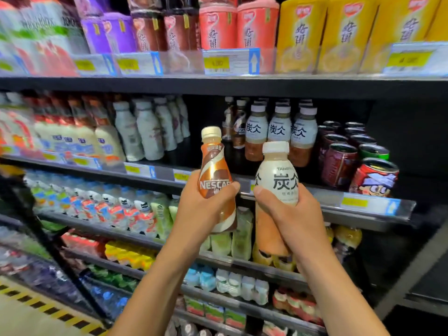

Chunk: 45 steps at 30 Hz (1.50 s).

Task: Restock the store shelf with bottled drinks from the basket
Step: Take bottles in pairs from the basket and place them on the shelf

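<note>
Plastic, full, stiff: Nescafé bottle (213, 166) clamped mid-body in left hand (206, 209), white-label bottle (276, 175) wrapped by right hand (288, 214); matching shelf row (281, 127) just beyond the knuckles. Sleeves likely slick, so grip the waist.

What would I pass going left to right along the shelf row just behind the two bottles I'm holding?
Cream-bodied bottles with reddish tops → pale grey-white plastic bottles → brown coffee bottles → white-capped bottles with black characters → dark red metal cans → red cartoon-printed can.
</note>
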Tool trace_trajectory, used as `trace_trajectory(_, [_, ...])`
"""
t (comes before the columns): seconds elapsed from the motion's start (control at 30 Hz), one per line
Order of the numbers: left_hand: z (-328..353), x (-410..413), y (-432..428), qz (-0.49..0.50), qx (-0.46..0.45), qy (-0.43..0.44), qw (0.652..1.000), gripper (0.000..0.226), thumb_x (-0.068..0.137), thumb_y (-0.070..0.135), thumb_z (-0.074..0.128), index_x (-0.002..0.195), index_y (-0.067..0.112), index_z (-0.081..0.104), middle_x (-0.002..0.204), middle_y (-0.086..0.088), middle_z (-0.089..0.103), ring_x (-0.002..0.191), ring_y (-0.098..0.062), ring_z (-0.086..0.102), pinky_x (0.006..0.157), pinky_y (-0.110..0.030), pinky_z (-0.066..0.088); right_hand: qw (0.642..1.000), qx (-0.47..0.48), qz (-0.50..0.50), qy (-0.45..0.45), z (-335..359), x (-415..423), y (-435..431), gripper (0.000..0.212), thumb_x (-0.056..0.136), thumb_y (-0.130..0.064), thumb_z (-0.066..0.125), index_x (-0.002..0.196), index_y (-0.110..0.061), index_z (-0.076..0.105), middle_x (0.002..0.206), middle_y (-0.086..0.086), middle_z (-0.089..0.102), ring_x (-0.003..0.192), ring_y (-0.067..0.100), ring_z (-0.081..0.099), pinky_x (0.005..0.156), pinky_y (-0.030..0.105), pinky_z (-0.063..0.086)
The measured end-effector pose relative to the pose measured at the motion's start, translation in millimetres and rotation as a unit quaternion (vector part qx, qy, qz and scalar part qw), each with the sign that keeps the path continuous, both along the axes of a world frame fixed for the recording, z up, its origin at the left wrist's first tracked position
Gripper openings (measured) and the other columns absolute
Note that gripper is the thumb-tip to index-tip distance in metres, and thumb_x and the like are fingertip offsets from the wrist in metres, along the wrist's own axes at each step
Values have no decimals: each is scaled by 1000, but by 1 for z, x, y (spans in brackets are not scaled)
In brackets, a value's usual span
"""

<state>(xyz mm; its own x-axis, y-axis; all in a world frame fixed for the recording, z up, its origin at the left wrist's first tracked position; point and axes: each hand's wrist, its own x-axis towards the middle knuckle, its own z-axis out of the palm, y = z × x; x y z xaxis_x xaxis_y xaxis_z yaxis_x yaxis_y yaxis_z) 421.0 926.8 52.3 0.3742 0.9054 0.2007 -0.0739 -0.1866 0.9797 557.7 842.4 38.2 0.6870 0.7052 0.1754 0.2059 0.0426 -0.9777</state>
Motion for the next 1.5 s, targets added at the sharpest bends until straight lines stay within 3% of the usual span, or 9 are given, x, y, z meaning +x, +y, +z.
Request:
trace_trajectory(0.3, [33, 17, 93, -39, 9, 17, 999, 41, 78, 35, 81, 107, 17, 58, 101, -17, 68, 88, -32, 70, 78, -46, 60, 998, 0, 13, 60, 47, 18, 72, 37, 69, -48, 81, 94, -22, 72, 84, 1, 75, 70, 17, 69, 63, 36, 53])
trace_trajectory(0.5, [37, 46, 161, -26, -23, 61, 998, 31, 85, 44, 71, 96, 18, 56, 92, -2, 65, 77, -12, 63, 62, -25, 47, 994, 14, -35, 100, 58, 24, 120, 48, 68, -49, 81, 105, -20, 70, 88, 0, 75, 74, 14, 72, 56, 28, 54])
trace_trajectory(0.67, [32, 86, 224, -5, 22, 57, 998, 50, 85, 40, 73, 123, 15, 51, 103, -1, 61, 97, -21, 62, 79, -25, 44, 990, 14, -121, 73, 48, 34, 162, 43, 77, -32, 77, 111, -10, 64, 82, -6, 65, 75, 12, 62, 47, 15, 43])
trace_trajectory(0.73, [24, 98, 247, -31, 36, 48, 998, 55, 77, 40, 75, 119, 16, 48, 102, -2, 63, 95, -22, 64, 83, -31, 51, 990, 6, -129, 59, 40, 37, 174, 60, 66, -36, 83, 116, -9, 65, 92, -4, 67, 84, 14, 63, 56, 17, 49])
trace_trajectory(0.8, [13, 106, 264, -62, 36, 32, 997, 59, 73, 36, 76, 119, 13, 48, 106, -4, 65, 96, -21, 66, 90, -38, 54, 990, 9, -138, 40, 32, 41, 182, 76, 53, -38, 85, 121, -12, 65, 106, -3, 70, 97, 15, 67, 78, 26, 56])
trace_trajectory(0.93, [-3, 126, 292, -76, 51, 23, 996, 68, 73, 24, 81, 127, 2, 46, 117, -11, 65, 105, -22, 66, 96, -42, 53, 988, -30, -151, -12, 25, 54, 195, 66, 68, -23, 89, 125, -10, 58, 116, 4, 68, 108, 20, 64, 94, 36, 53])
trace_trajectory(1.1, [-10, 142, 300, -71, 62, 46, 994, 61, 76, 11, 83, 122, 6, 43, 113, -4, 62, 103, -17, 62, 94, -32, 50, 981, -56, -183, -16, 25, 65, 206, 81, 62, -16, 92, 129, -2, 48, 123, 12, 65, 113, 27, 62, 95, 45, 53])
trace_trajectory(1.33, [-16, 160, 324, -102, 61, 77, 990, 69, 79, 18, 82, 138, 15, 46, 121, -1, 62, 110, -17, 60, 94, -29, 47, 975, -68, -205, -52, 21, 75, 211, 79, 67, -19, 90, 126, -5, 40, 123, 9, 61, 112, 27, 60, 96, 44, 51])
trace_trajectory(1.5, [-20, 166, 334, -103, 54, 61, 991, 67, 81, 18, 80, 138, 18, 46, 120, 3, 62, 109, -14, 60, 90, -26, 47, 974, -78, -200, -77, 22, 76, 208, 77, 70, -22, 88, 128, -6, 41, 123, 6, 62, 111, 23, 60, 89, 34, 51])
